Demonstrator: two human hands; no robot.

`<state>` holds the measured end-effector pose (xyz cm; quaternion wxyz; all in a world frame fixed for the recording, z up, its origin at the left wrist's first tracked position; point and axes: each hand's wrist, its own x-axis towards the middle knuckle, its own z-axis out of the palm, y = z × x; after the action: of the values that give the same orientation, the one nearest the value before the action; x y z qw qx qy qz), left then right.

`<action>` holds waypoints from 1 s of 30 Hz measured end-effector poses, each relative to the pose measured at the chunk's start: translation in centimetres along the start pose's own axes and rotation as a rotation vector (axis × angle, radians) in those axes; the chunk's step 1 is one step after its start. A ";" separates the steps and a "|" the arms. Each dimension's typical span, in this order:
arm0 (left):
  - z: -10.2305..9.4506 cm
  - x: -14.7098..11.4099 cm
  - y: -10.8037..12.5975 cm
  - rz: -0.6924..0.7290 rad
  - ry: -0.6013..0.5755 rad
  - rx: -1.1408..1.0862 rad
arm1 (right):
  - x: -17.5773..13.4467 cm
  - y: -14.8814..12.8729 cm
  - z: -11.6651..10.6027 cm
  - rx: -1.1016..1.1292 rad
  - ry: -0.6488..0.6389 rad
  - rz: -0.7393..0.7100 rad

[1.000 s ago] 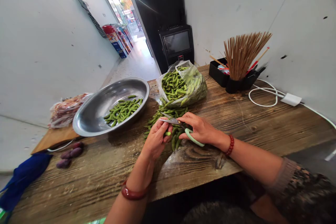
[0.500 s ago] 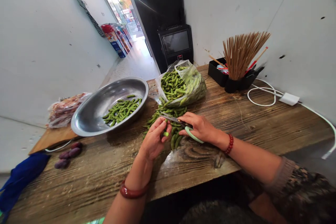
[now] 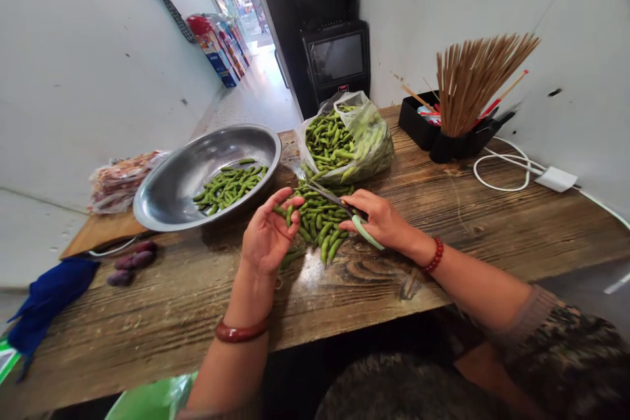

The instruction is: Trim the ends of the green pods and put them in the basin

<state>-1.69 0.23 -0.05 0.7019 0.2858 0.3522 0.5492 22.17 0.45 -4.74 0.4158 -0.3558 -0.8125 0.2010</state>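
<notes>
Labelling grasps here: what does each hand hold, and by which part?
Left hand: one green edamame pod, pinched near its middle between thumb and fingertips. Right hand: steel scissors with pale green handles, gripped by the handle loops.

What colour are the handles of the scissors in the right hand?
Pale green; the scissors handle loop shows below the right hand in the head view.

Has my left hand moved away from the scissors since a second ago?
Yes. The left hand has drawn back from the scissors toward the steel bowl, holding a bean pod over the pile.
</notes>
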 end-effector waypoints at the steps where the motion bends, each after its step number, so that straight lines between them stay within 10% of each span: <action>1: -0.1 0.0 0.2 0.007 -0.001 -0.002 | 0.0 0.0 0.0 0.005 0.004 0.003; 8: -0.3 -0.7 1.6 0.084 0.032 0.211 | 0.0 -0.1 -0.2 0.013 0.018 0.012; 19: -4.1 -4.0 1.6 0.231 -0.022 1.758 | -0.1 -0.2 0.2 0.012 0.013 -0.015; 30: -4.6 -4.1 0.3 0.221 0.012 1.796 | -0.1 -0.3 0.1 -0.024 0.015 -0.027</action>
<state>-6.13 -3.60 -1.80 0.1563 0.7553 0.6224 0.1332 22.02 0.20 -4.66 0.4204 -0.3514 -0.8162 0.1830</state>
